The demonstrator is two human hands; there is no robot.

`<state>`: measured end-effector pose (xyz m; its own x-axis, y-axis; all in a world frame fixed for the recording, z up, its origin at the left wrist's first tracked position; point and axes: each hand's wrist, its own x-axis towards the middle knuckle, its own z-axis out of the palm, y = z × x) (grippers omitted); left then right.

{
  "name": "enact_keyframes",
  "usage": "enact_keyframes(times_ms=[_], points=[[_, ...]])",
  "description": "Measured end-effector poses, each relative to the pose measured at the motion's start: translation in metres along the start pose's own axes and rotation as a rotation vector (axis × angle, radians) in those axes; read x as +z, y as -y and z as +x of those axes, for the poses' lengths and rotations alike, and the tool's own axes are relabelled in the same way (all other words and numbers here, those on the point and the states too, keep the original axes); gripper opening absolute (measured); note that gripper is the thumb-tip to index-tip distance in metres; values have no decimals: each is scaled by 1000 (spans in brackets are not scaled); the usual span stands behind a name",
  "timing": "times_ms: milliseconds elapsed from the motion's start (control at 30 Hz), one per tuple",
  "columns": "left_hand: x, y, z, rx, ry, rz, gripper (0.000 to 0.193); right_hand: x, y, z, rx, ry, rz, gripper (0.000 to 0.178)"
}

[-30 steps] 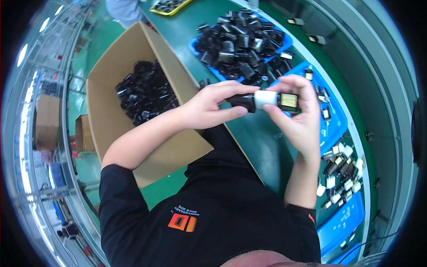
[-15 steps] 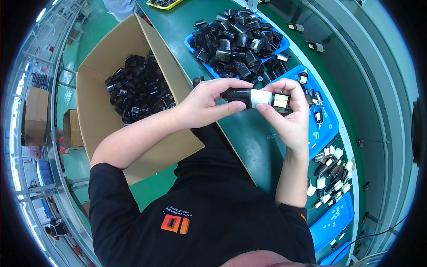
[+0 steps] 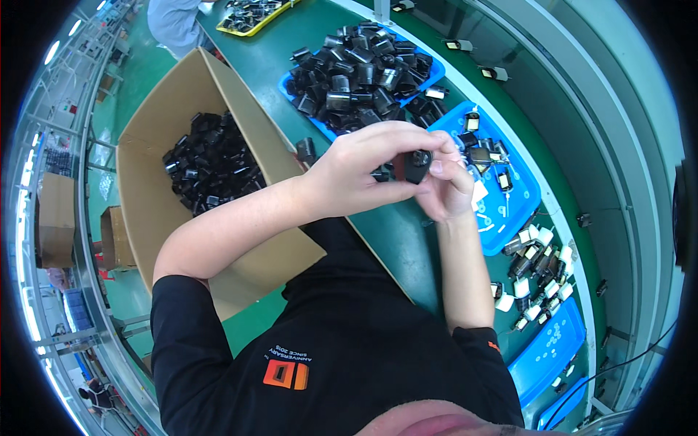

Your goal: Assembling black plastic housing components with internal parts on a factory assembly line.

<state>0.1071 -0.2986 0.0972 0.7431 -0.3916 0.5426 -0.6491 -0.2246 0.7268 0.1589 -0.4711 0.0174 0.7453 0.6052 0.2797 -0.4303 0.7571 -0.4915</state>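
Note:
Between my two hands is a black plastic housing [image 3: 417, 167], its narrow end turned up toward me. My left hand [image 3: 371, 166] is closed around its left side, thumb below and fingers above. The fingers of my right hand [image 3: 449, 182] are bent in against its right side. My fingers cover most of the part, and whatever lies behind it is hidden. A white piece [image 3: 478, 195] shows just beyond my right hand; whether it belongs to the held part, I cannot tell.
Left of me stands a cardboard box [image 3: 153, 116] of black housings [image 3: 211, 167]. Ahead, more housings [image 3: 363, 73] fill a blue tray. A second blue tray [image 3: 520, 218] holds small motor-like parts; white-capped parts [image 3: 538, 272] lie beside it. Another person's sleeve [image 3: 174, 25] is at the far left.
The held part has turned from lying sideways to end-on toward me. Its white band and yellow-marked end have gone out of sight. My right hand has moved left and curled inward.

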Motion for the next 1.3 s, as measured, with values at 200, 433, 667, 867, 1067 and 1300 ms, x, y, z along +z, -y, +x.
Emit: enact_keyframes(times_ms=[200, 433, 667, 867, 1067, 1300], points=[[10, 10, 5, 238, -71, 350, 55, -1, -22, -2, 88, -115, 302, 29], [15, 11, 5, 232, -32, 317, 54, -10, -27, -1, 89, -24, 399, 22], [16, 5, 1, 198, -14, 275, 57, -10, -28, -1, 98, -126, 339, 18], [19, 5, -1, 241, -30, 279, 57, -3, -37, -2, 100, -105, 341, 19], [21, 5, 0, 269, -60, 282, 58, 0, -40, -4, 97, -81, 344, 19], [20, -3, 3, 241, -60, 280, 51, 0, -33, -8, 94, -59, 345, 20]])
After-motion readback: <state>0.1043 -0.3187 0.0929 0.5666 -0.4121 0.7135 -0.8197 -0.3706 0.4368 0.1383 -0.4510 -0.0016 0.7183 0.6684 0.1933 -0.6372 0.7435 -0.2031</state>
